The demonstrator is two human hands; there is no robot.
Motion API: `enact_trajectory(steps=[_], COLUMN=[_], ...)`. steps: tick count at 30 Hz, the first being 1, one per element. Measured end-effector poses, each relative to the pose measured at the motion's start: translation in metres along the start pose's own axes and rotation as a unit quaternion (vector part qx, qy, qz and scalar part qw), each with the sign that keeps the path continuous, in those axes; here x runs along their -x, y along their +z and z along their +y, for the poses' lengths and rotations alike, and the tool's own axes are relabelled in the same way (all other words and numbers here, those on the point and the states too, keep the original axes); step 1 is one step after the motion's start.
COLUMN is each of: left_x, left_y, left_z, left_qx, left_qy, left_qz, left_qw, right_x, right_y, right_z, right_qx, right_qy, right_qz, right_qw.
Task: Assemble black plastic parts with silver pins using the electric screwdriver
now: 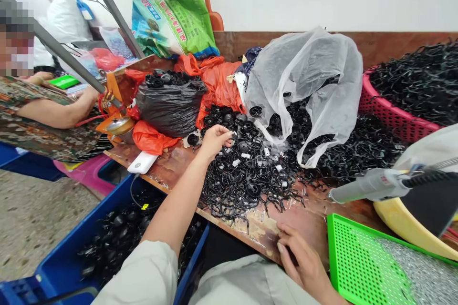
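Observation:
My left hand (214, 142) reaches over a heap of small black plastic parts (239, 186), its fingertips pinched on a small whitish piece (234, 135). Several little white pieces (245, 156) and round black discs (253, 189) lie scattered on and in the heap. My right hand (302, 255) rests at the front edge of the wooden table (171, 167), thumb and fingers apart, with nothing seen in it. A green perforated tray (361, 259) of small metal pins lies to its right.
A grey powered screwdriver (375, 185) lies by a yellow basin (404, 224). Behind are a clear plastic bag (304, 71), a pink basket (390, 109) of black strips and a black bag (168, 107). A blue crate (75, 243) stands below left; another person (43, 114) sits at left.

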State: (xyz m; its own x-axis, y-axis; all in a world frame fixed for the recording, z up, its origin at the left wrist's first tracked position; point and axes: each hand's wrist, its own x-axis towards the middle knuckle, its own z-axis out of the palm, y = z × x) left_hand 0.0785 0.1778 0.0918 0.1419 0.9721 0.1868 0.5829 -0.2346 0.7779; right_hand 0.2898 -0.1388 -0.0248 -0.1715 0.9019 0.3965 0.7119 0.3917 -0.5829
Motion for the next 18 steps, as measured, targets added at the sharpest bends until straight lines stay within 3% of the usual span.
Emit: enact_trajectory(steps=[2, 4, 9, 12, 15, 18], left_x=[0.005, 0.006, -0.009, -0.012, -0.019, -0.040], left_y=[0.006, 0.002, -0.039, -0.055, -0.055, -0.046], left_z=[0.000, -0.007, -0.051, -0.078, -0.087, -0.080], left_qx=[0.011, -0.007, -0.104, -0.137, -0.147, -0.136], left_qy=[0.009, 0.008, -0.065, -0.105, -0.109, -0.095], left_qz=[-0.020, -0.003, 0.140, 0.152, 0.159, 0.174], left_qw=[1.000, 1.000, 0.982, 0.973, 0.970, 0.971], right_x=[0.000, 0.001, 0.000, -0.003, -0.006, -0.007], right_y=[0.000, 0.000, -0.004, -0.006, -0.005, -0.003], right_z=[0.000, 0.000, -0.004, -0.008, -0.009, -0.007], right_qx=[-0.001, -0.002, -0.009, -0.011, -0.012, -0.016], right_qy=[0.004, 0.009, 0.007, 0.020, 0.028, 0.019], right_qz=[0.005, 0.009, 0.011, 0.011, 0.015, 0.018], right_qw=[1.000, 1.000, 1.000, 1.000, 0.999, 1.000])
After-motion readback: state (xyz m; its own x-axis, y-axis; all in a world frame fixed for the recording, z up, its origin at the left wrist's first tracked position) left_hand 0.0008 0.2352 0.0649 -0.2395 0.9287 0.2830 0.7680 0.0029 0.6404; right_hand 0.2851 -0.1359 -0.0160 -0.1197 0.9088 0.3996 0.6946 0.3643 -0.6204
